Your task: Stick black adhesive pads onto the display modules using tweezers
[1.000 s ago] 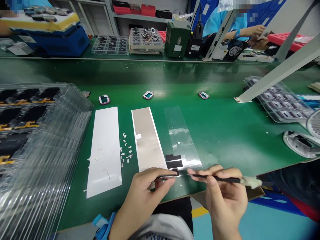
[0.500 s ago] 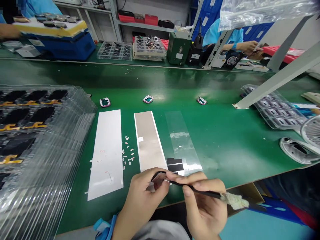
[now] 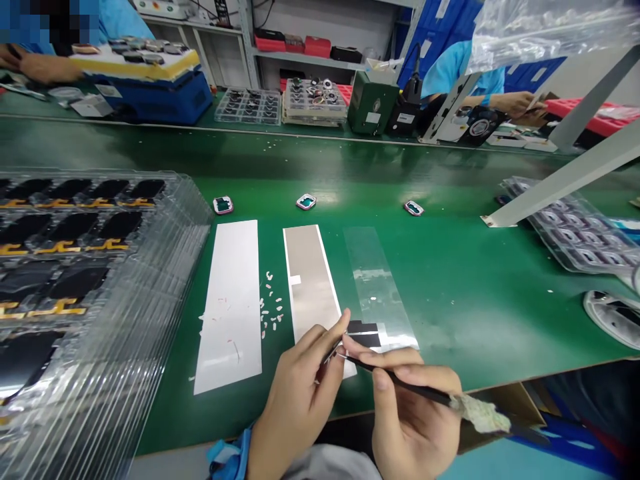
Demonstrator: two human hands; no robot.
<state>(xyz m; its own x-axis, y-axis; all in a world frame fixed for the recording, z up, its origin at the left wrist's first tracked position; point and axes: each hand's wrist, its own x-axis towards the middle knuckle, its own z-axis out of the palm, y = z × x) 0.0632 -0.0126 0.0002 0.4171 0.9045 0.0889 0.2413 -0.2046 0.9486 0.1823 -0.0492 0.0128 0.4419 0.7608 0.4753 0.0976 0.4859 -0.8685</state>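
Beside clear trays (image 3: 187, 230) of black panels (image 3: 77, 281), left fingers (image 3: 325, 340) clenching tweezers (image 3: 333, 353), right fingers (image 3: 380, 358) a swab (image 3: 415, 388)

Left hand (image 3: 297, 393) — metal tweezers (image 3: 333, 353), right hand (image 3: 415, 420) — black cotton-wrapped tool (image 3: 405, 383), above green mat (image 3: 465, 313)

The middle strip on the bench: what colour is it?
Silver-grey strip, clearest in the head view.

Left hand (image 3: 297, 393) and right hand (image 3: 413, 420) bare, nails trimmed short. Bright blue band (image 3: 229, 452) worn at left wrist; whether strap or cuff cannot be told from view. Pale grey garment (image 3: 330, 463) seen along lower edge of frame, cut off there, its shape mostly hidden.
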